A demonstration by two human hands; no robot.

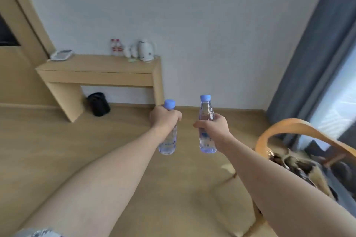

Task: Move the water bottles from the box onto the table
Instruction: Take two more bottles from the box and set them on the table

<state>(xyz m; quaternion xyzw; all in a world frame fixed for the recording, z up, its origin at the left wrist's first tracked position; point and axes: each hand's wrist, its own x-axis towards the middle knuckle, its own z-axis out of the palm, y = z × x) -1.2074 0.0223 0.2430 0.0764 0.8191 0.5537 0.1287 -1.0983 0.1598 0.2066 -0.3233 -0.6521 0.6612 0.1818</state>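
Water bottles are in both hands, one each, carried upright over the wooden floor (57,150) and well short of the tabletop (100,63) against the far wall. The left hand (163,119) wraps its fingers round the neck and shoulder of the left bottle (168,140), just under the cap. The right hand (213,127) curls round the middle of the right bottle (207,121), thumb on the near side, leaving the top and base showing.

As for progress, these two appear to be out of the box and on the way across the room; neither has been set down yet. No box shows plainly, so how many remain cannot be told. Two red-labelled bottles (116,47) already stand on the tabletop beside a white kettle (146,50) and some cups (131,52), though they look like a different brand and may not belong to this job. What is left, at the least, is to reach the tabletop and stand both down.

Both carried bottles are small, clear plastic, with light-blue screw caps and blue print on the label band. They look full or nearly so. A chair with a curved orange back (300,127) sits at the right.
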